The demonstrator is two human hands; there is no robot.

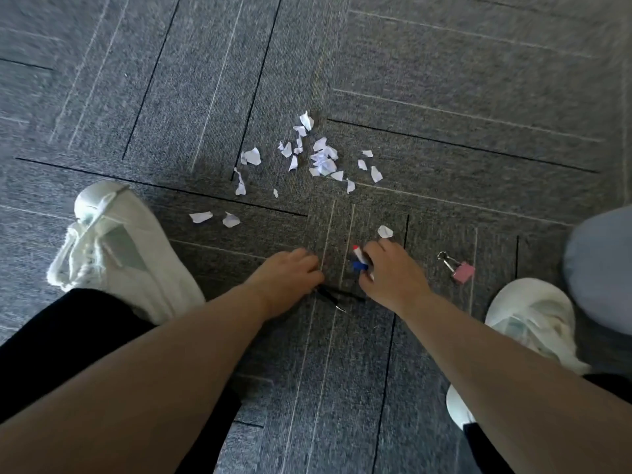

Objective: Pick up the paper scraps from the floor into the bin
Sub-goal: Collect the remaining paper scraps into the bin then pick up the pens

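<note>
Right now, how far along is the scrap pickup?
Done: nothing visible; paper scraps lie scattered on the carpet. In hand: right hand holds a red, white and blue item, not paper; left hand is at a black object, grip unclear. Left: every scrap.

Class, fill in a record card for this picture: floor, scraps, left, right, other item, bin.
floor: grey carpet
scraps: white paper scraps scattered beyond both hands
left: left hand curled at a thin black object, grip unclear
right: right hand holds a red, white and blue item
other item: pink binder clip on the carpet, right of that hand
bin: not clearly in view
</note>
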